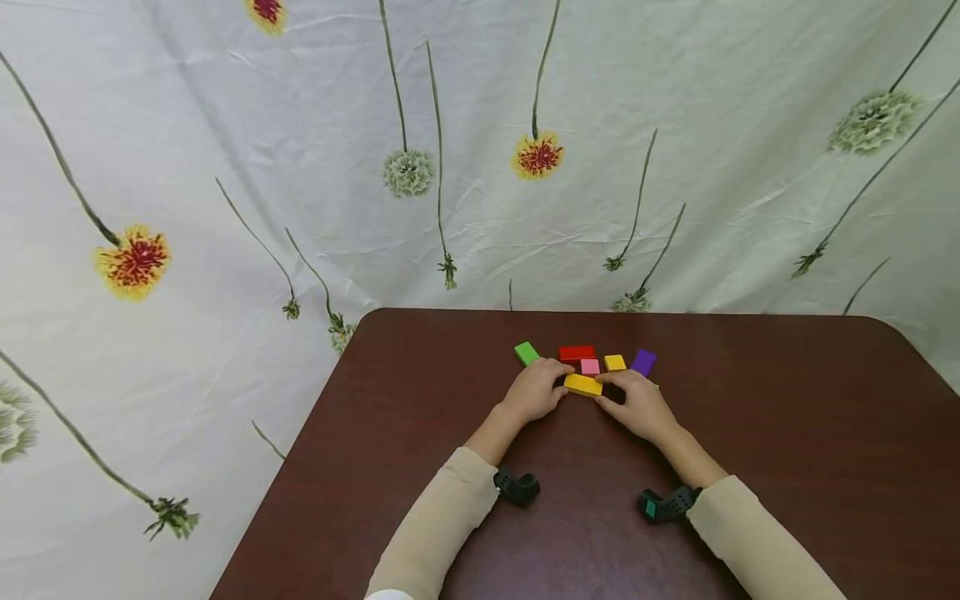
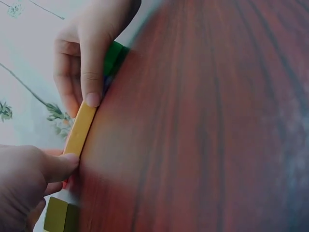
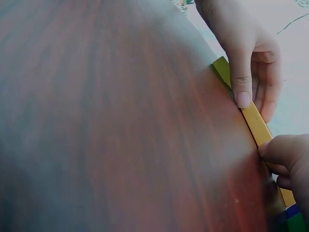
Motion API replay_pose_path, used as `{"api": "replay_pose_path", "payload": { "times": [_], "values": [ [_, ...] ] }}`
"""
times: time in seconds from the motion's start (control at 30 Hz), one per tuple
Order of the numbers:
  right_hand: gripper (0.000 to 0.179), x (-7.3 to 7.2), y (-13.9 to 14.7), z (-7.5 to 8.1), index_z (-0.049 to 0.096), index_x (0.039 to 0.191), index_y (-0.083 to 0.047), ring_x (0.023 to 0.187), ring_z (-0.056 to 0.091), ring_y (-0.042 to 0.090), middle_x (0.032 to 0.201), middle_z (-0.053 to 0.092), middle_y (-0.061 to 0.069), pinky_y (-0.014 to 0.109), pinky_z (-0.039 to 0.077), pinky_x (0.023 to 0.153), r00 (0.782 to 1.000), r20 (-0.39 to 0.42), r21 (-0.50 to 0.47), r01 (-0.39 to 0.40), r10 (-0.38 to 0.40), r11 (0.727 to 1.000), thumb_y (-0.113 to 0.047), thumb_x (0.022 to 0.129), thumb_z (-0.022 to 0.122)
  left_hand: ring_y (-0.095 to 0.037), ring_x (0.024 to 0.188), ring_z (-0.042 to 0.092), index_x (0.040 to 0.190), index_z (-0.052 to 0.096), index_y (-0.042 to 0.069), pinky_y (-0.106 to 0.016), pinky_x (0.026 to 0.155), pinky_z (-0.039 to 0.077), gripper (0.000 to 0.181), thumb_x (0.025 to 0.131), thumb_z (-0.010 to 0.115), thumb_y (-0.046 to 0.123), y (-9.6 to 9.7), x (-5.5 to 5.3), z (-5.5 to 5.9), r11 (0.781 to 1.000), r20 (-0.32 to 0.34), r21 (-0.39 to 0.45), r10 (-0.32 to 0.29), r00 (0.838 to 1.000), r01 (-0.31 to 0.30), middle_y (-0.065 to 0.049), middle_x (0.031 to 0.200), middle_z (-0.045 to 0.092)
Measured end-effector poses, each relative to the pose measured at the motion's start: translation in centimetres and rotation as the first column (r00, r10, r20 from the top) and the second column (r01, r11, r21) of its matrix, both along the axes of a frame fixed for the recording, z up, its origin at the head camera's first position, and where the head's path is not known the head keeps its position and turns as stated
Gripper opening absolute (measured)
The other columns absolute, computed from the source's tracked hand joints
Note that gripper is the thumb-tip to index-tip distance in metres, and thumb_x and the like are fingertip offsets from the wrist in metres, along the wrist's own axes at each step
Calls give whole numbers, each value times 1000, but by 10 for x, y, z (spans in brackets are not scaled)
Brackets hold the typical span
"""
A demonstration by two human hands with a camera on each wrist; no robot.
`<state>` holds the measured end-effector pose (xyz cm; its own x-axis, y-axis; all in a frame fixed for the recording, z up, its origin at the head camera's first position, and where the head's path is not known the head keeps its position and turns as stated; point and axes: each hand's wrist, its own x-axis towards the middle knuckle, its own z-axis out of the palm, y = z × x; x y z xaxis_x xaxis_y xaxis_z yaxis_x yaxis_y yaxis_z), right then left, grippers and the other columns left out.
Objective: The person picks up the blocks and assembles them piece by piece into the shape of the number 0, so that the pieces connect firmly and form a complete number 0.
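A long yellow block [image 1: 583, 384] lies between both hands near the far side of the table. My left hand [image 1: 534, 390] pinches its left end, thumb on the near face. The right hand [image 1: 637, 406] holds the other end in the same way, as the right wrist view shows with the thumb [image 3: 275, 151] on the near face. Just behind the yellow block are a pink block [image 1: 590, 367] and a red block [image 1: 577, 353]. A light green block [image 1: 527, 353] lies by the left fingers; a small yellow block [image 1: 615, 362] and a purple block [image 1: 643, 362] are beyond the right hand.
A dark green block [image 2: 113, 57] shows partly behind the right hand in the left wrist view. The brown wooden table [image 1: 585, 542] ends just past the blocks, against a white flower-print cloth [image 1: 480, 208]. Dark wrist straps [image 1: 517, 487] sit on both forearms.
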<state>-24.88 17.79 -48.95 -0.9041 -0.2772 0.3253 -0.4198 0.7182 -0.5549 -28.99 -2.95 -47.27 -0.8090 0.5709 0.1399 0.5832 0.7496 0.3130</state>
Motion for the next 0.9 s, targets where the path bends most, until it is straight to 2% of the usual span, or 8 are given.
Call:
{"api": "replay_pose_path", "payload": {
  "times": [0.2,0.33,0.5,0.7,0.9],
  "values": [
    [31,1,1,3,69,114,2,108,59,38,113,66,18,55,47,91,1000,14,-18,-28,28,999,-10,86,74,-19,115,55,123,66,10,-29,100,43,32,93,68,19,-3,1,2,1000,33,16,5,999,-5,-4,122,64],
    [31,7,4,4,69,114,2,107,60,36,112,67,17,54,47,91,998,28,-28,-52,53,998,-9,85,74,-18,110,57,121,67,10,-29,97,45,31,92,69,21,-6,7,4,1000,51,16,-22,998,21,-3,118,65],
    [32,15,6,5,70,114,1,105,61,34,110,69,13,53,48,90,994,57,-41,-93,96,995,-11,84,75,-15,99,56,117,68,11,-28,92,47,30,90,71,23,-12,20,8,999,81,27,-46,996,43,-1,112,66],
    [30,29,7,7,72,110,-2,101,63,28,106,70,7,49,51,87,986,50,-49,-156,159,987,-12,83,78,-13,92,54,115,69,11,-24,87,47,30,89,73,23,-18,37,10,997,108,30,-74,991,71,0,106,65],
    [29,48,10,6,73,108,-8,96,63,21,104,70,0,44,53,84,982,20,-27,-185,185,982,-14,81,79,-12,90,53,112,69,12,-23,82,46,28,88,74,25,-21,57,14,992,84,1,-125,989,126,2,101,64]
  ]
}}
